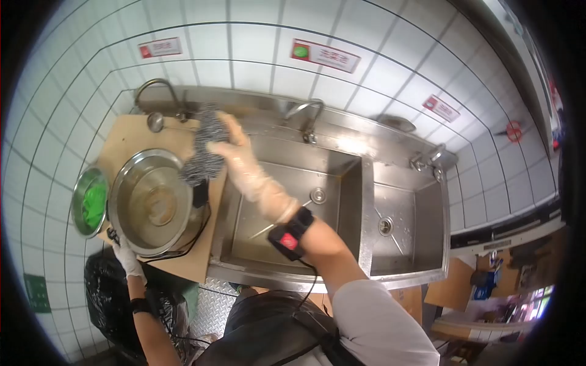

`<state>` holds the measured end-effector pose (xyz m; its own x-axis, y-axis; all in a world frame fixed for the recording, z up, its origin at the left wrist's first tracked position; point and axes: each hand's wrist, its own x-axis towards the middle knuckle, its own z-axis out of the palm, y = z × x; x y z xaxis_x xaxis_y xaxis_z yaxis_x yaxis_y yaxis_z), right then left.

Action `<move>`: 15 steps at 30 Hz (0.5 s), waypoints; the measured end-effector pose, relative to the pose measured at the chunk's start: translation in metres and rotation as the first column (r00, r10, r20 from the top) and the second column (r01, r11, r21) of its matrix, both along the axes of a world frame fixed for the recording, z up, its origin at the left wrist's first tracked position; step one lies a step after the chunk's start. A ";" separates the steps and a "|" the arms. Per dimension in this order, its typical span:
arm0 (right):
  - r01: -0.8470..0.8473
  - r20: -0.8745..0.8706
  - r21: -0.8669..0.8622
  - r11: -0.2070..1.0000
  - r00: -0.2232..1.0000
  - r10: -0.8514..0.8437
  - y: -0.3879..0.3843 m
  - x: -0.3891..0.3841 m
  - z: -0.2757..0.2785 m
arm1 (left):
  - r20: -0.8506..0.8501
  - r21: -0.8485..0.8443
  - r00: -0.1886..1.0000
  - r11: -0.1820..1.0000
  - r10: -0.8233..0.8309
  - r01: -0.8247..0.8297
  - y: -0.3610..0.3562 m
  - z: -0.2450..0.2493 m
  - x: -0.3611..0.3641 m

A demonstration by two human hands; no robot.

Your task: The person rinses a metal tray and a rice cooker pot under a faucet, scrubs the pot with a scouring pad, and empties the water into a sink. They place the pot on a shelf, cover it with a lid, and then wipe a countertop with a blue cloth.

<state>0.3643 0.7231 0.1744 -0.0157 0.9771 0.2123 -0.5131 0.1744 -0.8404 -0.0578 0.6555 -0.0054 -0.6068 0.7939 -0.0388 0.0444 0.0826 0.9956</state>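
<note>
My right hand (235, 149), in a pale glove, is closed around a dark grey cloth (209, 146), which hangs over the right side of a large round metal pot (116, 204). Cloudy liquid and a pale brownish patch show inside the pot. Down at the pot's lower left, my gloved left hand (127, 259) grips its black side handle (113, 236). A black cord (198, 241) runs along the pot's right side.
The pot stands on a wooden board (204, 259) beside a steel double sink (366, 244). A metal bowl with green contents (91, 204) is to the left. A ladle (155, 122) lies behind the pot. Faucets (308, 131) rise at the back; a black garbage bag (104, 293) is below left.
</note>
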 end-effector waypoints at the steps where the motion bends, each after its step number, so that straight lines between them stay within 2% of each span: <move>1: 0.036 -0.005 0.018 0.999 0.999 -0.036 -0.004 0.037 -0.012 | -0.033 -0.017 0.999 1.000 -0.007 0.006 0.003 -0.011 -0.015; 3: 0.115 0.005 -0.063 0.991 0.993 -0.115 -0.034 0.108 -0.015 | 0.001 0.004 1.000 1.000 0.024 -0.024 0.003 -0.009 -0.012; 4: 0.236 0.060 -0.116 0.965 0.971 -0.231 -0.044 0.136 -0.042 | 0.008 -0.013 0.999 0.999 -0.039 0.039 0.004 -0.011 -0.019; 5: 0.353 0.120 -0.164 0.921 0.934 -0.337 -0.055 0.161 -0.085 | -0.039 -0.049 0.999 0.999 0.003 -0.005 0.007 -0.015 -0.025; 6: 0.505 0.367 -0.177 0.845 0.831 -0.419 -0.075 0.181 -0.133 | 0.000 -0.072 1.000 0.997 0.031 -0.031 0.008 -0.012 -0.023; 7: 0.639 0.672 0.149 0.754 0.494 -0.551 -0.097 0.195 -0.211 | 0.037 -0.097 0.998 0.994 0.060 -0.056 0.007 -0.010 -0.022; 8: 0.621 0.868 -0.110 0.776 0.440 -0.229 -0.134 0.196 -0.234 | -0.016 -0.076 1.000 0.997 -0.001 0.000 0.010 -0.027 -0.044; 9: 0.401 0.848 -0.516 0.757 0.365 0.385 -0.169 0.202 -0.241 | -0.028 -0.084 1.000 0.996 -0.013 0.011 0.008 -0.019 -0.038; 10: 0.264 0.900 -0.435 0.861 0.162 0.405 -0.224 0.205 -0.334 | 0.001 -0.095 1.000 0.995 -0.018 0.018 0.007 -0.022 -0.044; 11: 0.074 0.715 -0.693 0.717 0.194 0.672 -0.262 0.209 -0.367 | 0.029 -0.104 0.999 0.994 -0.023 0.025 0.010 -0.025 -0.050; 12: 0.098 0.695 -0.719 0.688 0.097 0.712 -0.273 0.210 -0.361 | 0.096 -0.078 0.995 0.997 -0.004 0.011 0.009 -0.015 -0.037; 13: 0.120 0.662 -0.744 0.658 -0.005 0.749 -0.280 0.211 -0.347 | 0.066 -0.063 0.997 0.997 -0.033 0.037 0.012 -0.023 -0.050; 14: 0.112 0.656 -0.750 0.652 -0.004 0.755 -0.276 0.220 -0.338 | -0.004 -0.110 1.000 0.994 0.015 -0.015 0.011 -0.021 -0.048; 15: 0.118 0.715 -0.699 0.705 0.138 0.685 -0.264 0.233 -0.326 | -0.083 -0.161 0.995 0.985 0.054 -0.067 0.008 -0.017 -0.049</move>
